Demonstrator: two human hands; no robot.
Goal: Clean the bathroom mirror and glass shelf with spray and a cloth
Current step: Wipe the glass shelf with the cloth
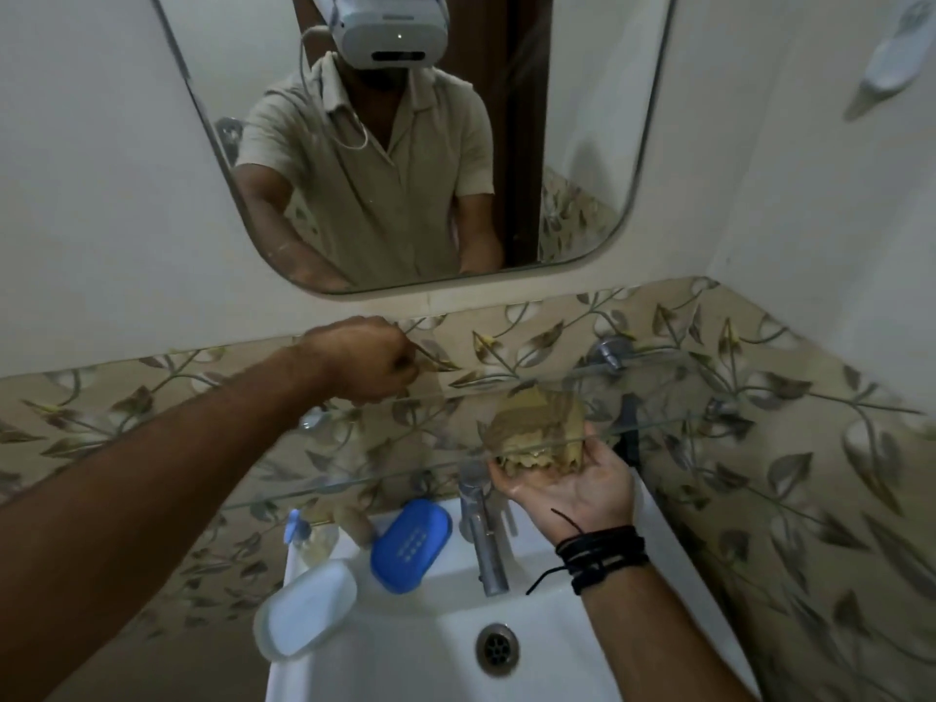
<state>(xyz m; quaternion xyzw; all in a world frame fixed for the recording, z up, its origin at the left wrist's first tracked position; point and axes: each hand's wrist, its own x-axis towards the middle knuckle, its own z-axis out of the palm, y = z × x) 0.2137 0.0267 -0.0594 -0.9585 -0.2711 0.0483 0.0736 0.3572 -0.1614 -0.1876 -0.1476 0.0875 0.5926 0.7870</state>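
The mirror (582, 119) hangs on the wall and reflects a person in a beige shirt. Below it the clear glass shelf (354, 481) runs across over the sink. My right hand (572, 483) is palm up at the shelf's front edge and holds a bunched yellow-brown cloth (532, 428) against the underside of the glass. My left hand (359, 359) is curled into a fist above the left part of the shelf, close to the tiled wall. I see nothing in that fist.
A white sink (557, 651) with a metal tap (481, 529) lies under the shelf. On its rim sit a blue soap case (410, 544), a white soap case (309, 605) and a blue-topped bottle (299, 529). The side wall stands close on the right.
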